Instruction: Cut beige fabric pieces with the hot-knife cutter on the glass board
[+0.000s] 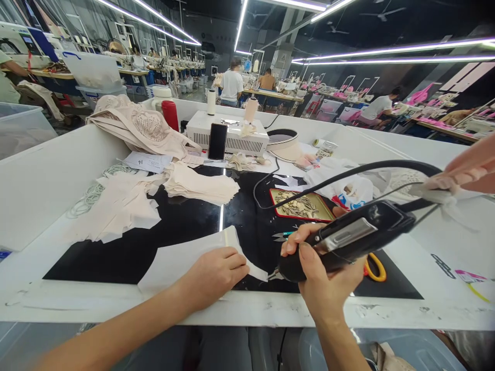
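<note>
My left hand [217, 275] is closed, its curled fingers gripping a white sheet [174, 263] with a pale yellow strip near its top. Paper or cloth, I cannot tell which. In my right hand [328, 288] is a corded black hand-held tool [351, 232] with a silver plate on its side. The pointed metal tip of this tool meets the right end of the sheet, or lies very close to it. Another person's hand [472, 167] at the right edge holds the cable end of the tool, where whitish cloth is wrapped. Teal-handled snips [284, 235] lie behind the tool.
Yellow-handled scissors [375, 267] lie right of my right hand. A red-rimmed tray [274, 198] holds small metal pieces. Beige fabric stacks [201, 183] lie on the black mat [104, 263]. A phone [217, 140] leans against a white vented box [243, 141]. The black cable [371, 166] arches over the table.
</note>
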{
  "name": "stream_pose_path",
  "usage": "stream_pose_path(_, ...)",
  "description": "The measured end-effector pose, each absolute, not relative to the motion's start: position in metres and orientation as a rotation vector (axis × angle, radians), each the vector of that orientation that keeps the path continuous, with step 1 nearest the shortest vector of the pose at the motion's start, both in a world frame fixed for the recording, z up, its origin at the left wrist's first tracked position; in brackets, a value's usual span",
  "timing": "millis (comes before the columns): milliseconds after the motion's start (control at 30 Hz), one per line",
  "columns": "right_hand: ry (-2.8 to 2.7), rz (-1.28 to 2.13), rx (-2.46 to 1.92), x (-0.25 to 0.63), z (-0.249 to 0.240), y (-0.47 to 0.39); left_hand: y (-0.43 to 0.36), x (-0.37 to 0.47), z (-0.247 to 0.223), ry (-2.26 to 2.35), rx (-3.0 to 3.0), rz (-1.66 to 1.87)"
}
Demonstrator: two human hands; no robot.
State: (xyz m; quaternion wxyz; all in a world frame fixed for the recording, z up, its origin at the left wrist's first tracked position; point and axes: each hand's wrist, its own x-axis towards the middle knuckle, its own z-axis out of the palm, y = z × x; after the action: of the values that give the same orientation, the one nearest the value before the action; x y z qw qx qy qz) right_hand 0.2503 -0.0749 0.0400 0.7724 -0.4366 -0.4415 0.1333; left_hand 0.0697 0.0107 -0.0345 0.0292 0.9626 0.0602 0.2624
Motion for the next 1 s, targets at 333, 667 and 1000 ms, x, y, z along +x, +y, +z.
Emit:
stream_pose_path(333, -0.961, 0.261, -1.030, 0.251, 0.041, -0.075, 0.007, 0.070, -0.029, 0.126, 3.054, 0.814)
stream_pose_path(667, -0.912, 0.263, -0.903, 0.241, 0.050, -0.057, 0.004, 0.071, -0.032, 0.175, 3.041, 0.858)
stream_pose_path(1000, -0.914, 0.265, -0.926, 0.235, 0.040, -0.045, 0.004, 0.074, -0.035, 0.173, 3.038, 0.964)
